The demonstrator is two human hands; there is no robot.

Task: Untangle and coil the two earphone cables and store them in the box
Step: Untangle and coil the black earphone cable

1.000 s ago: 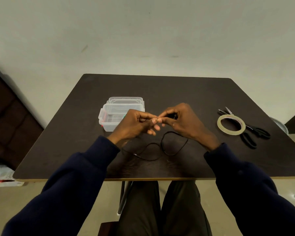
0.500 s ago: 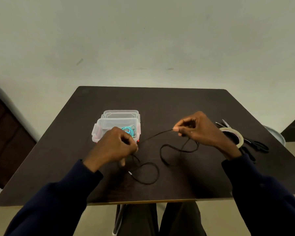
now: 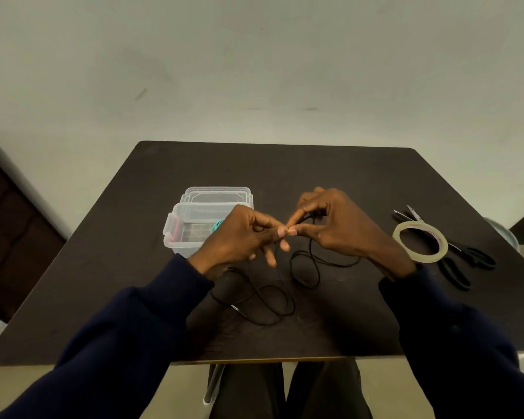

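Observation:
A black earphone cable point(image 3: 304, 269) lies in loose loops on the dark table point(image 3: 315, 176), its plug end near the front. My left hand point(image 3: 239, 237) and my right hand point(image 3: 342, 228) meet fingertip to fingertip above it, both pinching the cable. Strands hang from the pinch down to the loops. A clear plastic box point(image 3: 191, 228) stands open just left of my left hand. A teal earphone cable point(image 3: 217, 225) shows inside it, mostly hidden behind my hand.
The box's clear lid point(image 3: 217, 195) lies behind the box. A roll of clear tape point(image 3: 419, 241) and black scissors point(image 3: 463, 258) rest at the table's right side. My knees are under the front edge.
Half a second ago my hands were apart with the cable stretched between them. They have come back together, fingertips touching, and the cable hangs slack again.

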